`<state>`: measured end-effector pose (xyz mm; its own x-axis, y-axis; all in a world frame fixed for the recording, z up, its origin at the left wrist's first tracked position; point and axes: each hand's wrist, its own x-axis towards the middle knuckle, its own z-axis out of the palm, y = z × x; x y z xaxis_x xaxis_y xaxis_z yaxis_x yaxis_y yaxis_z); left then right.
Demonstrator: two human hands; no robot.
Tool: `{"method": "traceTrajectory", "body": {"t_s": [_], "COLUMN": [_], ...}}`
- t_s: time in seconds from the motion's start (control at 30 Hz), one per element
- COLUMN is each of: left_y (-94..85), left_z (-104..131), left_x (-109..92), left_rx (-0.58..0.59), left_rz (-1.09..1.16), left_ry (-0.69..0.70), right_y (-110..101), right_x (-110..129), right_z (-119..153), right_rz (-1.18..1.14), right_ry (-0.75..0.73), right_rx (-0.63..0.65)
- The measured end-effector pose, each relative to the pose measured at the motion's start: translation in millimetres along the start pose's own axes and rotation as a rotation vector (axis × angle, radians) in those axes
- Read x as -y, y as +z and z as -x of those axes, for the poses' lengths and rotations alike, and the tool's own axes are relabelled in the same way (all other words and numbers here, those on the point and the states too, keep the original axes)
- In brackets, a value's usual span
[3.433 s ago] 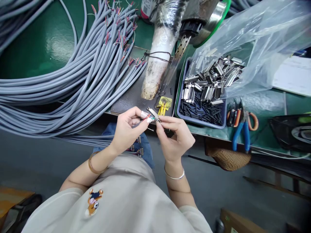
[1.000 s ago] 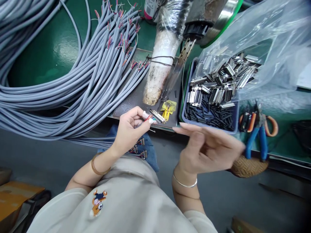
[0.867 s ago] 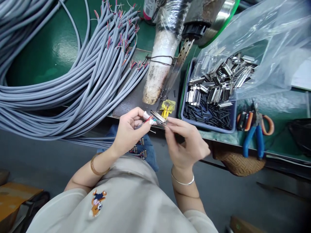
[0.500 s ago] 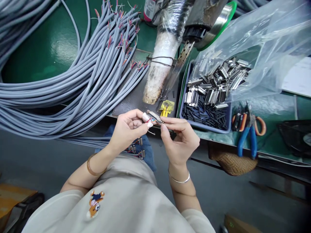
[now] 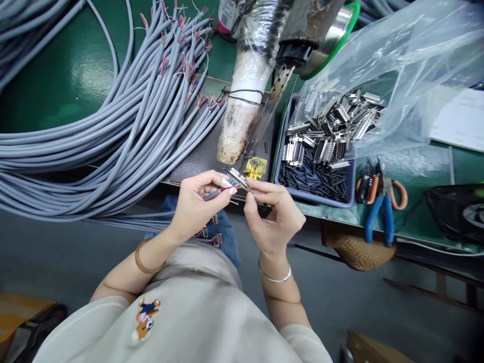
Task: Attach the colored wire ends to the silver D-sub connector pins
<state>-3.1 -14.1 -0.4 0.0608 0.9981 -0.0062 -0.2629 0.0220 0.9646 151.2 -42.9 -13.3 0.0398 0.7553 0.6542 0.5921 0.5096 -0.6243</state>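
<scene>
My left hand [image 5: 202,201] is closed, with white wrapping on its thumb and fingertip. It pinches a grey cable [image 5: 212,194] whose coloured wires fan out to a metal multi-pin connector [image 5: 237,177]. My right hand [image 5: 274,214] is closed too, its thumb and index finger at the connector's right end; whether a single wire is also between them is too small to tell. Just behind the connector a yellow piece [image 5: 255,168] sits at the bench edge. Several wired connectors [image 5: 216,239] lie on my lap.
Grey cables [image 5: 124,131] with stripped ends cover the left bench. A wrapped white tube [image 5: 236,116] and metal prongs [image 5: 272,108] point toward my hands. At right stand a blue bin [image 5: 346,201] of connectors and black sleeves, pliers [image 5: 381,206], and a solder spool [image 5: 336,43].
The connector has turned slightly, its pins and coloured wires showing more. The grey cable is now visible between my left fingers. The whole view has shifted a little.
</scene>
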Motion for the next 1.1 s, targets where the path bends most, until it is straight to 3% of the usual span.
{"method": "traceTrajectory", "body": {"t_s": [0.5,1.1], "left_y": [-4.6,-8.7], "left_z": [-13,-16], "left_x": [-6,-11], "left_rx": [0.019,0.063], "left_rz": [-0.051,-0.121], "left_ry": [-0.015,-0.026], "right_y": [5,1], "right_x": [-7,0], "right_z": [-10,-21], "right_rz": [-0.105,-0.030], "right_ry": [0.081,-0.006], "right_rx": [0.015,0.020]}}
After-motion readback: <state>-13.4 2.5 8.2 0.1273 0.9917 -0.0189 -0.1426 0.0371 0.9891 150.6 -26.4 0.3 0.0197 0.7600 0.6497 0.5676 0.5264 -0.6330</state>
